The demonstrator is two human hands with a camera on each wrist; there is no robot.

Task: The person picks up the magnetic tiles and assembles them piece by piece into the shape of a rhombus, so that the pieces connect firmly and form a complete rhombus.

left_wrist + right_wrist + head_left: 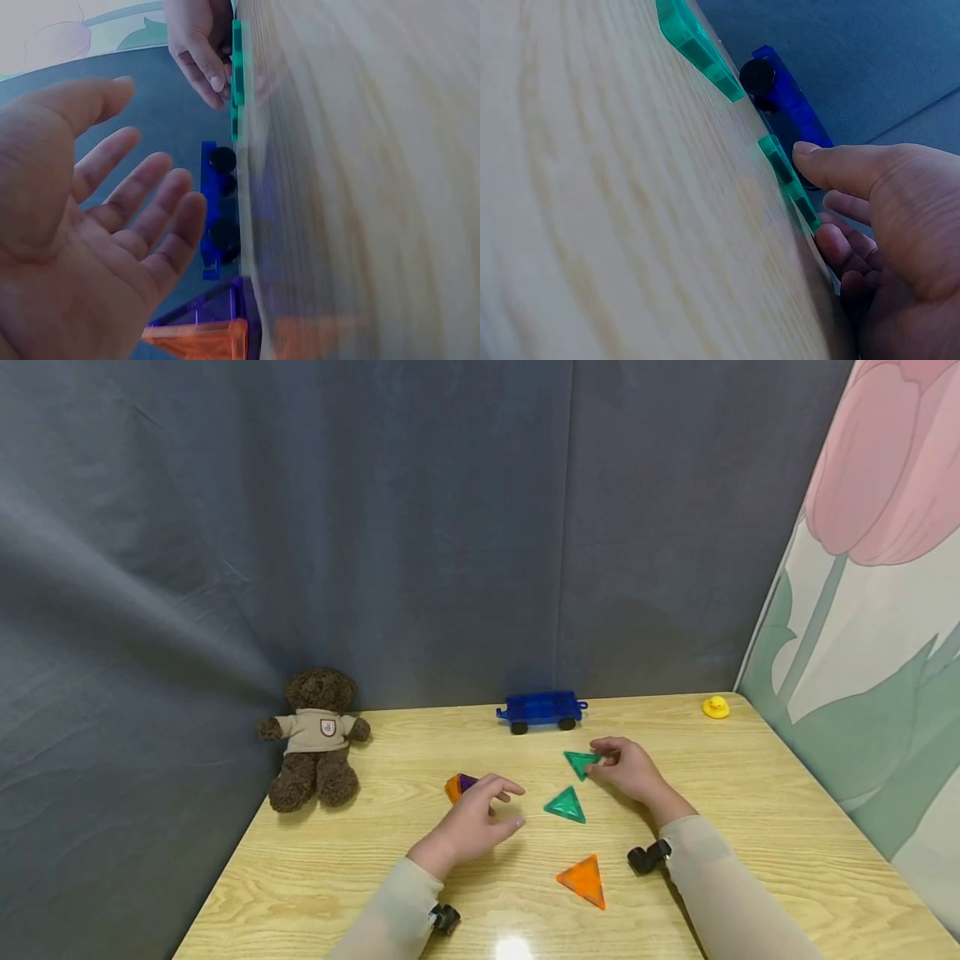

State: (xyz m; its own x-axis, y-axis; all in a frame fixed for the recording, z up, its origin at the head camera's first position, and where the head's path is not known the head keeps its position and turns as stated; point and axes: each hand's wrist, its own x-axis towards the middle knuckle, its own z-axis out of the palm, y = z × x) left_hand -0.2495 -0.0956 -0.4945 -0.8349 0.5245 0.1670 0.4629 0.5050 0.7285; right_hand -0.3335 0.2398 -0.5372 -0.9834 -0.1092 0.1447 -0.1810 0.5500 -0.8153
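Observation:
My right hand [630,770] is at the right side of a green triangular magnetic tile [581,763], thumb and fingers about its edges. In the right wrist view, that green tile [789,180] lies between the thumb and the fingertips, flat on the table. A second green triangular tile [566,805] lies just nearer. My left hand [477,820] hovers with spread, relaxed fingers and holds nothing. Behind it stand an orange tile [453,789] and a purple tile [467,782], joined at an angle and partly hidden by the hand. An orange triangular tile [587,882] lies between the forearms.
A blue toy wagon [543,710] with black wheels stands at the back of the wooden table [300,885]. A brown teddy bear [317,735] sits at the left edge. A yellow rubber duck [716,707] is at the back right corner. A grey curtain [450,527] hangs behind.

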